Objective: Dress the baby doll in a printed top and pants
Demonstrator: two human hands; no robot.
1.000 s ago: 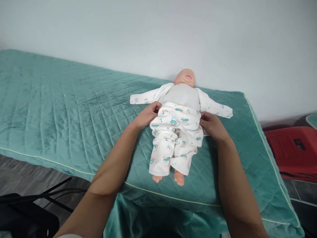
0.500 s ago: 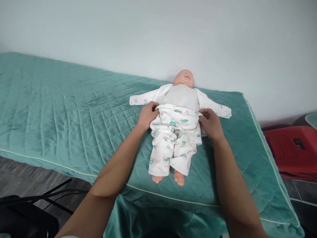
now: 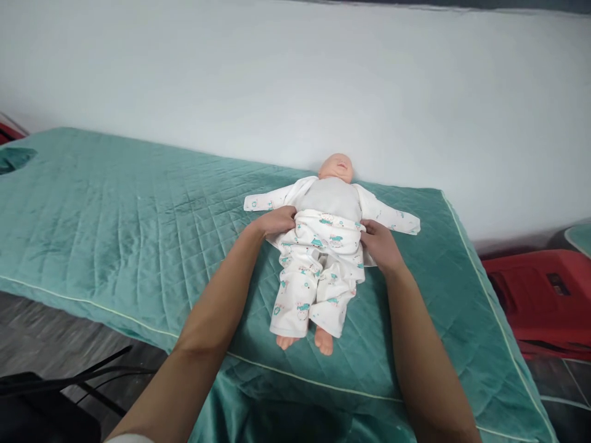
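Note:
A baby doll [image 3: 333, 197] lies on its back on a teal quilted mattress [image 3: 138, 234], head toward the wall. It wears white printed trousers [image 3: 314, 277] and an open white top with both sleeves spread sideways; its grey torso shows. My left hand [image 3: 277, 220] grips the trousers' waistband at the doll's left side as I see it. At the opposite side of the waistband my right hand [image 3: 376, 243] is closed on the fabric. The doll's bare feet stick out near the mattress's front edge.
A pale wall runs close behind the mattress. A red plastic object [image 3: 540, 301] sits on the floor at the right. Dark cables and a black object [image 3: 50, 394] lie on the floor at the lower left.
Both hands have drawn the trousers' waistband a little higher on the doll's belly. The camera has tilted up and pulled back, so the doll sits lower in the frame.

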